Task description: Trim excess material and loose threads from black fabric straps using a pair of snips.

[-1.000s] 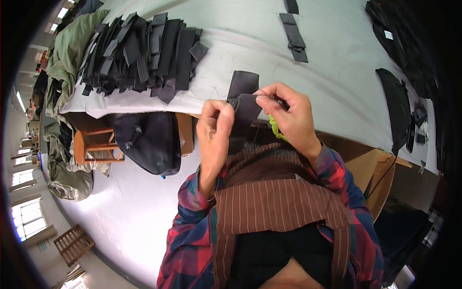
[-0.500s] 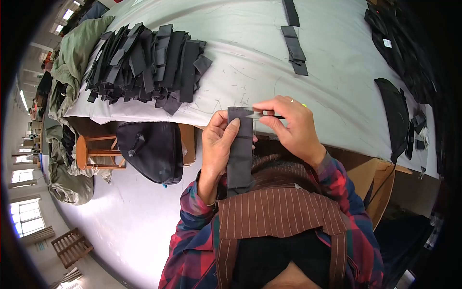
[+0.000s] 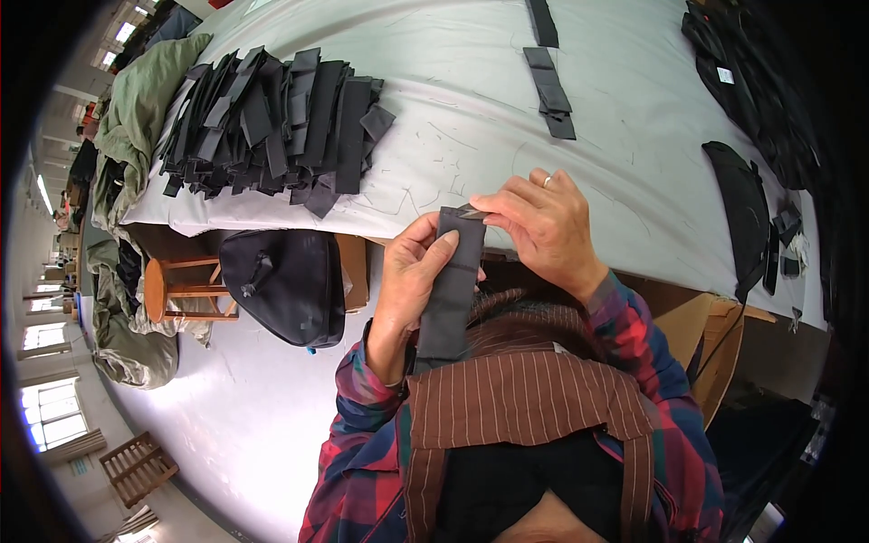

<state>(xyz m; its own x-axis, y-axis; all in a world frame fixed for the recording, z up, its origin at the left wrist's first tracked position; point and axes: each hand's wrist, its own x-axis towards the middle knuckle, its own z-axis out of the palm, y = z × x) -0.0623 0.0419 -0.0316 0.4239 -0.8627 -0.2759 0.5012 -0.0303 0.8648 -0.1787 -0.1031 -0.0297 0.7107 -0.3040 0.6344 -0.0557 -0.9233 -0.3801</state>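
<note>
At the far left, a pile of black strips (image 3: 272, 122) is lying on the grey desk (image 3: 453, 100). The left hand (image 3: 412, 271) is closing around a dark fabric strip (image 3: 450, 285), holding it upright near the desk edge. The right hand (image 3: 543, 226) is pinching its top end with a small tool (image 3: 471, 214).

place: sewing workshop | 12 o'clock: wide grey cutting table (image 3: 471, 136) | 10 o'clock: heap of cut black fabric strips (image 3: 272, 122) | 9 o'clock: wooden stool (image 3: 176, 290), green cloth piles (image 3: 136, 118) | 2 o'clock: black bag pieces (image 3: 742, 208)
</note>
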